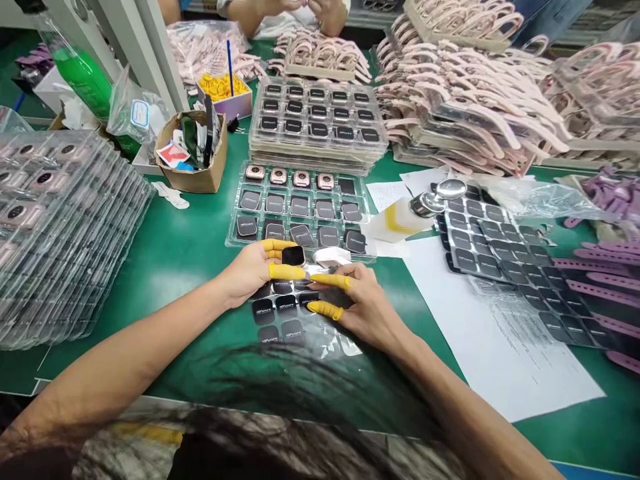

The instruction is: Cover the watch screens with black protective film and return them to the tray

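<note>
Green tabletop [170, 267] is veiled by dark hair [280, 427] at six o'clock; square black-screened watch [293, 256] gripped by left fingers [287, 271], grip of right fingers [333, 281] unclear.

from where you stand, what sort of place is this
Likely an assembly or packing bench in a watch factory: clear trays of watch cases stacked at left, pink straps heaped behind, and a dark-screened watch in the left hand.

At the left, a tilted clear bottle of green liquid [83, 80] stood behind a small brown cardboard box [193, 179]. Pale pink straps [465, 100] were heaped at the back; perforated purple straps [600, 266] lay far right.
</note>
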A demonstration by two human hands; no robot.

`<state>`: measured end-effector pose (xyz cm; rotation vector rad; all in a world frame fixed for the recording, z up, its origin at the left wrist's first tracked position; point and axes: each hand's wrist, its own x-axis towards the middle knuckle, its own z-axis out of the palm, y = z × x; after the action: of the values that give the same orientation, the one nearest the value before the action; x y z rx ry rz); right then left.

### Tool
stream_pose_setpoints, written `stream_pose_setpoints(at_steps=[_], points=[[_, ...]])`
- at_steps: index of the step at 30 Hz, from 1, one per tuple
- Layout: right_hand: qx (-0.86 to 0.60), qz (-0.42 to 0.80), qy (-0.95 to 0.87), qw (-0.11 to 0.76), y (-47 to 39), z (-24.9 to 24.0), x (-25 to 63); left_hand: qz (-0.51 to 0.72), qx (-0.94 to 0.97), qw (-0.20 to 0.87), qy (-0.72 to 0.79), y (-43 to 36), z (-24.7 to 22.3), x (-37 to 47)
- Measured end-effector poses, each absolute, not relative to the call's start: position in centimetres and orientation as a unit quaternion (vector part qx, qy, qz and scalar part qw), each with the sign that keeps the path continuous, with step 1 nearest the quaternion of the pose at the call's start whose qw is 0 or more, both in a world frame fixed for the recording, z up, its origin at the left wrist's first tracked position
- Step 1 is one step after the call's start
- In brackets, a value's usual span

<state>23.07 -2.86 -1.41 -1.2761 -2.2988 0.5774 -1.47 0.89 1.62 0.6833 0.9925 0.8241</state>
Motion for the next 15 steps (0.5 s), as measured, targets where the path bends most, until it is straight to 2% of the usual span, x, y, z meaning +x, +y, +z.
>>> stream_pose_setpoints(at_steps=[4,10,12,15], points=[[-0.444,0.237,-0.823,0.264,-1.7,-1.8,22.2,0.354,0.312,0.762,0.444,1.1,1.7,-1.6],[-0.358,0.241,-0.809,0.399,-1.8,-0.1,22.6,0.372,0.333,0.734,0.46,0.7,1.1,-1.4],[-0.349,0.327,-0.768,0.425,-2.1,1.4,23.2,0.385,0.358,0.708,0.472,0.2,1.0,-1.2],[-0.359,0.522,-0.641,0.433,-2.1,3.2,23.3,0.373,0.443,0.655,0.485,-0.7,0.8,-0.8]])
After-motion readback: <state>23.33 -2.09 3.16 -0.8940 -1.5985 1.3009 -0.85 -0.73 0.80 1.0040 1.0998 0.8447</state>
